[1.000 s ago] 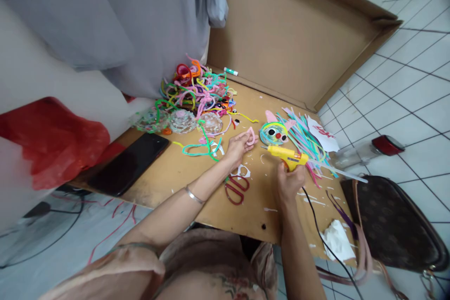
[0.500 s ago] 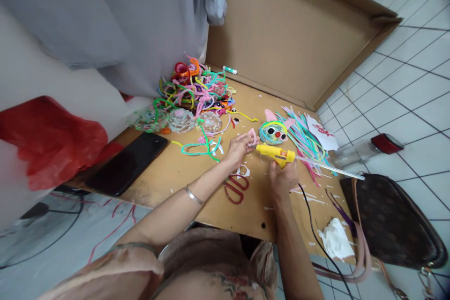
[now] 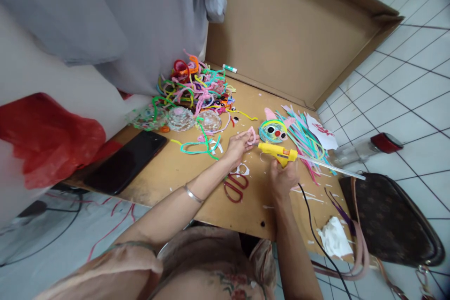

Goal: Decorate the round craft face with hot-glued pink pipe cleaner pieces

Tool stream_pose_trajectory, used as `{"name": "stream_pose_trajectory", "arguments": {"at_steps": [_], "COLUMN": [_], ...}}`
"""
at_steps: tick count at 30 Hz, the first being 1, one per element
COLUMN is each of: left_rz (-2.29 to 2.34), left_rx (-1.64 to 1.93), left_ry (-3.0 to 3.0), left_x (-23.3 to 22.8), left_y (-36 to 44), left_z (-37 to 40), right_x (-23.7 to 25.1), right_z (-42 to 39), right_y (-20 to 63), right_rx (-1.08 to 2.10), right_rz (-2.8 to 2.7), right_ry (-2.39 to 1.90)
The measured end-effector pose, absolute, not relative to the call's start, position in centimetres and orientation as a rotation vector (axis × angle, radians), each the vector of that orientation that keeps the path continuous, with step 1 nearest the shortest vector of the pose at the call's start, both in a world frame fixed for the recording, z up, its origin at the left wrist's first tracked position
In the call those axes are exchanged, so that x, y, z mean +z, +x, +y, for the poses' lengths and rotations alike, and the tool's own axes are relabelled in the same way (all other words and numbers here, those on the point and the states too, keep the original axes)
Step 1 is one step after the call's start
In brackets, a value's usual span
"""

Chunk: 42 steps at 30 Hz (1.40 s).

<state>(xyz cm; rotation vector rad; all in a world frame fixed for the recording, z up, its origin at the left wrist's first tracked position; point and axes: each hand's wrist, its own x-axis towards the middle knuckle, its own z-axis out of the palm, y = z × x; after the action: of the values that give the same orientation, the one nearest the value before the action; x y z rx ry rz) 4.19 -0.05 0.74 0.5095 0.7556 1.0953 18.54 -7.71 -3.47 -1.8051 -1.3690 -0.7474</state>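
Note:
My left hand pinches a small pink curled pipe-cleaner piece over the brown cardboard work surface. My right hand grips a yellow hot glue gun; its nozzle points left and nearly touches the pink piece. A clear glue stick sticks out of the gun's back, and a black cord trails off it. Just beyond the nozzle lies a round pipe-cleaner face with googly eyes and a red nose.
Red scissors lie below my left hand. A tangle of coloured pipe cleaners fills the back, a black phone lies at left. Coloured strips, a brown handbag, crumpled tissue and a glue stick tube sit around.
My right hand has carried the glue gun left, bringing its nozzle up to the pink piece in my left hand. The left hand has barely moved.

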Motion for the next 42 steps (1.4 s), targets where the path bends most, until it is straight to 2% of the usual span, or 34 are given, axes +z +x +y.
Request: {"name": "stream_pose_trajectory", "arguments": {"at_steps": [8, 16, 24, 28, 34, 42], "left_rz": [0.748, 0.744, 0.79, 0.793, 0.724, 0.688], "left_rx": [1.096, 1.092, 1.147, 1.111, 1.075, 1.001], "left_ry": [0.53, 0.508, 0.642, 0.643, 0.674, 0.617], "left_x": [0.6, 0.7, 0.6, 0.8, 0.9, 0.9], "left_y": [4.1, 3.9, 4.1, 4.1, 3.9, 4.0], "left_z": [0.0, 0.2, 0.0, -0.2, -0.5, -0.8], "right_x": [-3.2, -3.5, -4.9, -3.7, -0.2, 1.2], "right_z": [-7.8, -9.9, -13.0, -12.9, -10.1, -6.0], "right_y": [18.5, 20.9, 21.7, 21.0, 18.0, 17.0], "right_rx": [-0.631, -0.374, -0.545, -0.734, -0.609, -0.622], "right_rz": [-1.326, -1.261, -1.387, -1.474, -1.778, -1.968], "right_ry": [-1.878, -2.249, -2.311, -2.102, -1.492, -1.339]}}
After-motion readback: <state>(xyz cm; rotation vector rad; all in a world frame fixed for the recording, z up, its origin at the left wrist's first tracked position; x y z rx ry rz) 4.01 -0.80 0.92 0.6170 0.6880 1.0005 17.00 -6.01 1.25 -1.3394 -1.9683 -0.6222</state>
